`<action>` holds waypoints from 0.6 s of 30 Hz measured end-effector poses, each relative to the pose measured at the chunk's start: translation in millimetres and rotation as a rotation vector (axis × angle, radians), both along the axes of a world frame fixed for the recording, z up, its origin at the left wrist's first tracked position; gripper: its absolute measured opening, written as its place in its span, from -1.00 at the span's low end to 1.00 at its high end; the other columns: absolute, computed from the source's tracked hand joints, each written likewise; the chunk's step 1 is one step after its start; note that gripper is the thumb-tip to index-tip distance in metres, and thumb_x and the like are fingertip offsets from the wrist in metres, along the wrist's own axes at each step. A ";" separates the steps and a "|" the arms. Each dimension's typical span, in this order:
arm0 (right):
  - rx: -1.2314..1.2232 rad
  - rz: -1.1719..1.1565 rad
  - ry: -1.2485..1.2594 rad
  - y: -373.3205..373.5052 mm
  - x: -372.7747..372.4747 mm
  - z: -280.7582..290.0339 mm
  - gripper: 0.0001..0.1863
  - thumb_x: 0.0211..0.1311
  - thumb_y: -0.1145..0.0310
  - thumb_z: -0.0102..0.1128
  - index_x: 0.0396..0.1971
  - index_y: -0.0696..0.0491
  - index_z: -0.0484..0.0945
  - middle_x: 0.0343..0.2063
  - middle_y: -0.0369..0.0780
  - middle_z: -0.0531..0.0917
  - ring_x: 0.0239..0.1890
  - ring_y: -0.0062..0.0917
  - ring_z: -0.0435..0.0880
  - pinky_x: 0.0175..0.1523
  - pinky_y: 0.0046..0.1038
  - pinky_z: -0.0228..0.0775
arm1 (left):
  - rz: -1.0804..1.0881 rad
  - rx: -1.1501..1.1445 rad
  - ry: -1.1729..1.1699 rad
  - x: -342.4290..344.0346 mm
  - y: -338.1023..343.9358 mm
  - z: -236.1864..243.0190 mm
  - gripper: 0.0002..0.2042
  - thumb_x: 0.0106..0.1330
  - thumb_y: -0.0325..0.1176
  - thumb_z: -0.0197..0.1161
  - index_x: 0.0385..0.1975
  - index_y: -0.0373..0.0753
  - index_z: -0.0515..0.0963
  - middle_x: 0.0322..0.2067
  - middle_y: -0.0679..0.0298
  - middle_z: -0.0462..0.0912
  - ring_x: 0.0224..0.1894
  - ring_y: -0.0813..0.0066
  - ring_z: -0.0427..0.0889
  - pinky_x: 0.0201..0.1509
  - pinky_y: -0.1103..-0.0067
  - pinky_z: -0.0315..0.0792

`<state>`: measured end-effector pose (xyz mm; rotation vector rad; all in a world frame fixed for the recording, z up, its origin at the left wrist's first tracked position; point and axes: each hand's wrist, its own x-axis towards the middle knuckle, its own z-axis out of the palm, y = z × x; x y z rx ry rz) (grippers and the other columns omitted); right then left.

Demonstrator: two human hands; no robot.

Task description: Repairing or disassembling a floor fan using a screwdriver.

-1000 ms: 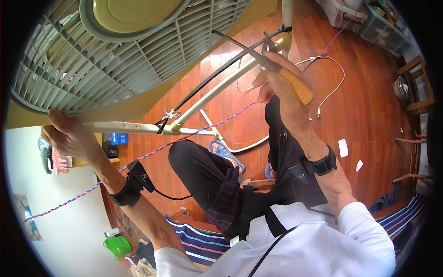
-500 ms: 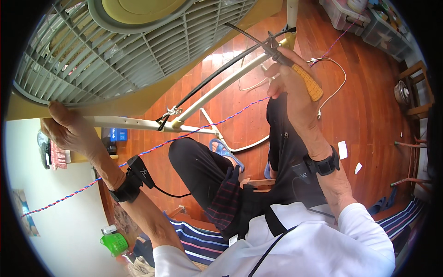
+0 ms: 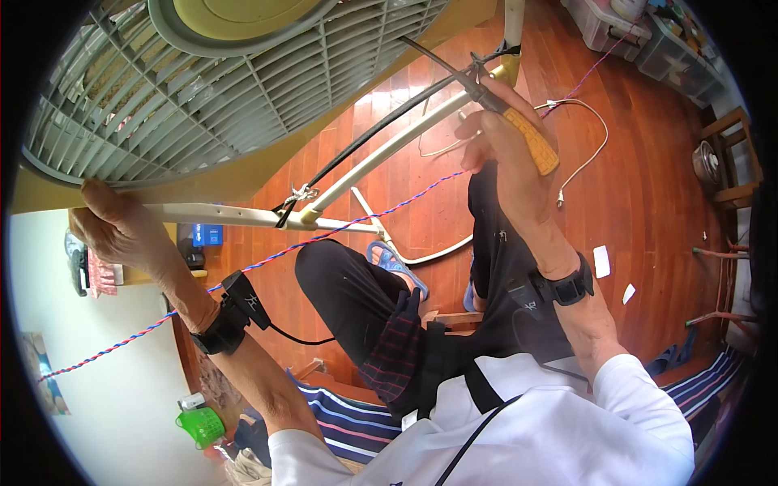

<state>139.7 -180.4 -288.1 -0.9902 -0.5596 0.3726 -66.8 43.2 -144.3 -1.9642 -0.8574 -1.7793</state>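
Observation:
A large fan (image 3: 259, 182) with a cream casing and grey grille fills the upper left. My left hand (image 3: 117, 223) grips the lower left corner of its casing, thumb on the front face. My right hand (image 3: 519, 154) is closed around a yellow-handled tool (image 3: 531, 142) with a long, thin dark shaft reaching up and left over the fan's edge. Beside that hand, a dark cord (image 3: 356, 146) stretches along a cream tube frame (image 3: 389, 158), knotted at its upper joint. A second tie (image 3: 298, 196) with pale strands wraps the lower joint.
A red-and-blue twisted rope (image 3: 324, 236) crosses in front of my knees. A white cable with a plug (image 3: 561, 197) lies on the wooden floor at the right. Plastic bins (image 3: 677, 61) stand at the far right, and a green basket (image 3: 200, 427) is at lower left.
My right hand and the tool have shifted slightly left, and the tool's shaft sits at a marginally different angle. My left hand stays on the fan's corner.

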 end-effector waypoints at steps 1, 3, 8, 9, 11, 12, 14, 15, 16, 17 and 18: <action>0.000 0.002 0.000 -0.9 -0.3 -1.4 -0.65 0.17 0.39 0.04 -0.02 0.13 0.42 -0.55 -0.23 0.59 -0.68 -0.73 0.46 -0.58 -0.70 0.31 | 0.002 0.000 0.000 -0.6 0.5 0.0 -0.52 0.28 0.07 -0.05 -0.63 -0.28 0.32 -0.60 0.19 0.30 -0.40 0.27 0.28 -0.30 0.35 0.22; -0.003 0.001 0.022 -2.2 -0.6 -5.0 -0.65 0.17 0.38 0.05 -0.02 0.12 0.42 -0.55 -0.22 0.58 -0.68 -0.73 0.46 -0.58 -0.70 0.31 | -0.017 0.032 0.028 -2.7 2.1 -0.1 -0.52 0.28 0.07 -0.05 -0.64 -0.28 0.32 -0.60 0.20 0.30 -0.40 0.28 0.28 -0.30 0.36 0.21; 0.022 -0.001 -0.004 -0.5 2.8 -4.5 -0.65 0.17 0.38 0.05 -0.03 0.13 0.42 -0.56 -0.22 0.58 -0.68 -0.73 0.47 -0.58 -0.71 0.31 | -0.001 0.006 0.029 -7.2 7.5 -0.6 -0.52 0.29 0.06 -0.05 -0.63 -0.28 0.35 -0.60 0.21 0.29 -0.40 0.30 0.27 -0.31 0.37 0.21; 0.029 -0.004 0.000 1.3 2.6 -4.0 -0.65 0.17 0.38 0.06 -0.03 0.13 0.43 -0.56 -0.22 0.58 -0.68 -0.73 0.47 -0.58 -0.71 0.30 | 0.008 -0.002 0.027 -8.1 8.1 -0.6 -0.52 0.29 0.06 -0.05 -0.62 -0.28 0.35 -0.59 0.21 0.29 -0.41 0.30 0.27 -0.31 0.37 0.21; 0.023 -0.004 0.012 3.2 3.8 -2.2 -0.65 0.17 0.38 0.05 -0.03 0.13 0.43 -0.57 -0.23 0.58 -0.68 -0.73 0.47 -0.59 -0.71 0.30 | 0.002 -0.010 -0.002 -2.0 3.4 -1.1 -0.52 0.29 0.06 -0.05 -0.62 -0.29 0.35 -0.59 0.21 0.28 -0.41 0.30 0.27 -0.31 0.37 0.21; 0.017 -0.002 0.024 3.9 4.4 -1.5 -0.65 0.17 0.38 0.05 -0.03 0.12 0.43 -0.58 -0.23 0.58 -0.68 -0.73 0.47 -0.59 -0.72 0.30 | -0.002 -0.017 -0.031 0.6 1.9 -1.4 -0.52 0.29 0.06 -0.05 -0.62 -0.30 0.35 -0.58 0.20 0.28 -0.42 0.30 0.27 -0.30 0.37 0.21; 0.013 -0.003 0.019 5.3 4.2 -0.5 -0.65 0.17 0.38 0.06 -0.02 0.13 0.42 -0.58 -0.23 0.58 -0.68 -0.73 0.47 -0.59 -0.72 0.30 | 0.004 -0.012 -0.021 -2.3 4.1 -0.6 -0.52 0.29 0.06 -0.05 -0.62 -0.30 0.35 -0.58 0.19 0.29 -0.41 0.29 0.27 -0.30 0.37 0.21; 0.010 -0.004 0.012 5.2 4.0 -0.4 -0.64 0.17 0.38 0.06 -0.02 0.13 0.42 -0.59 -0.24 0.57 -0.68 -0.73 0.46 -0.59 -0.72 0.30 | 0.010 -0.008 -0.014 -3.7 5.0 -0.2 -0.52 0.29 0.05 -0.06 -0.62 -0.30 0.36 -0.58 0.19 0.29 -0.41 0.29 0.28 -0.29 0.37 0.21; 0.009 -0.004 0.013 5.1 3.9 -1.2 -0.64 0.17 0.38 0.06 -0.02 0.13 0.42 -0.59 -0.24 0.57 -0.68 -0.73 0.46 -0.59 -0.72 0.30 | 0.010 -0.009 -0.012 -4.1 5.3 -0.3 -0.52 0.29 0.05 -0.06 -0.62 -0.30 0.36 -0.58 0.19 0.29 -0.41 0.29 0.28 -0.29 0.37 0.21; 0.010 -0.008 0.000 4.7 3.6 -2.5 -0.64 0.17 0.38 0.07 -0.02 0.13 0.42 -0.58 -0.24 0.58 -0.68 -0.73 0.46 -0.59 -0.72 0.30 | 0.020 -0.012 -0.010 -4.4 5.5 -0.4 -0.52 0.29 0.05 -0.06 -0.61 -0.30 0.36 -0.58 0.19 0.29 -0.41 0.29 0.28 -0.29 0.36 0.21; 0.010 -0.012 -0.014 4.0 3.3 -3.5 -0.63 0.17 0.38 0.07 -0.02 0.14 0.41 -0.58 -0.24 0.58 -0.69 -0.73 0.46 -0.59 -0.72 0.31 | 0.029 -0.015 -0.009 -4.6 5.6 -0.6 -0.52 0.29 0.05 -0.06 -0.61 -0.30 0.37 -0.57 0.18 0.30 -0.40 0.28 0.29 -0.28 0.36 0.21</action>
